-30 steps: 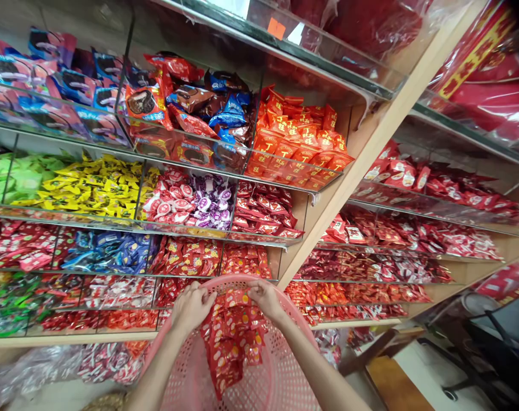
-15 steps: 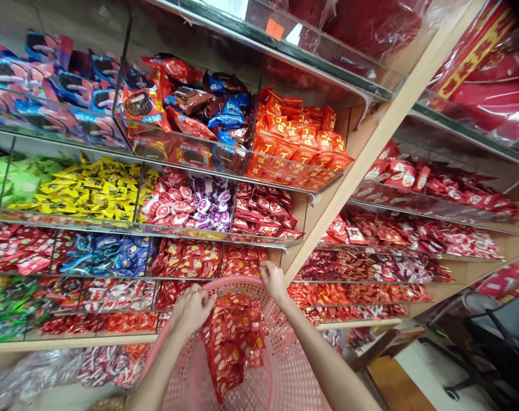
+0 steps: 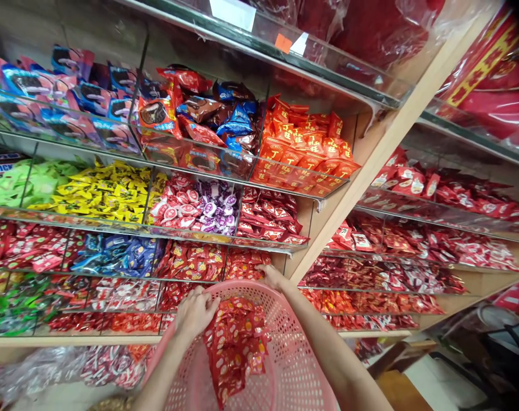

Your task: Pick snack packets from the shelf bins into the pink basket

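A pink perforated plastic basket point(image 3: 294, 365) sits in front of me, low in the view. My left hand point(image 3: 195, 313) is closed on the top of a clear bag of red-wrapped candies point(image 3: 238, 342) that hangs inside the basket. My right hand point(image 3: 271, 275) reaches past the far rim of the basket into a shelf bin of red-and-yellow candy packets point(image 3: 244, 265). Its fingers are mostly hidden among the packets.
Glass-fronted shelves hold bins of wrapped sweets: yellow point(image 3: 101, 191), green point(image 3: 15, 182), pink and purple point(image 3: 197, 205), blue point(image 3: 114, 254), orange-red boxes point(image 3: 304, 145). A wooden upright point(image 3: 349, 188) divides the shelving. More red packets fill the right-hand shelves point(image 3: 413, 240). A loose plastic bag point(image 3: 41, 371) lies lower left.
My right hand has let go of the candy bag and moved up and forward to the shelf bin. My left hand still holds the bag. The view has shifted slightly.
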{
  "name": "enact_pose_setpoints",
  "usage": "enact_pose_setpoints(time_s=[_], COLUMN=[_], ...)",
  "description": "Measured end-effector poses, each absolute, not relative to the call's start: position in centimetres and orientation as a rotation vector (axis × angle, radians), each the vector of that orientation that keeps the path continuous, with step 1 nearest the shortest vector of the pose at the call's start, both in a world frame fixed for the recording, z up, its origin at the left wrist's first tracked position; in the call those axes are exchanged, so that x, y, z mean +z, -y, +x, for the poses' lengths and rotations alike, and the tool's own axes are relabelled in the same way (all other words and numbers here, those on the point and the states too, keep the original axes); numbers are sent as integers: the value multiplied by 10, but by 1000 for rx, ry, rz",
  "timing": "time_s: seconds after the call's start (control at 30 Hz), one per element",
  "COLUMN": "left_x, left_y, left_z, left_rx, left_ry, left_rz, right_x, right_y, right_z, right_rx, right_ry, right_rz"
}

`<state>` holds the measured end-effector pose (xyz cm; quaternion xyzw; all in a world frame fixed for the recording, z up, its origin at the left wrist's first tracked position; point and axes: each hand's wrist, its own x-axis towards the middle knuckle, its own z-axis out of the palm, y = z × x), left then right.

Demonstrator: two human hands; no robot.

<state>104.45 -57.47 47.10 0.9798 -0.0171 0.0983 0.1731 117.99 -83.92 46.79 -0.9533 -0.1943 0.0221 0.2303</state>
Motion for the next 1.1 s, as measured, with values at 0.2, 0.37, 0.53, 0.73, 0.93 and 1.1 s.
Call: enact_pose_setpoints(time_s=[0.2, 0.37, 0.53, 0.73, 0.93, 1.1], left_x=[470, 468, 467, 472, 479, 479], left_y=[576, 576, 576, 577, 579, 579], left_z=[1044, 1045, 1044, 1042, 1040, 1040], left_rx=[283, 302, 322, 281, 262, 245], left_ry=[32, 41, 40, 35, 32, 17], left_rz=[2787, 2793, 2785, 2787, 2789, 2784], right_x=[476, 488, 496, 518, 530, 517], right_y=[844, 839, 839, 841, 823, 819], right_z=[1179, 1172, 1164, 1144, 1096, 1062], right_rx=[81, 52, -16, -256, 150, 604], right_ry=[606, 625, 618, 541, 406, 299], right_rz=[-2758, -2846, -2876, -2736, -1907, -1731])
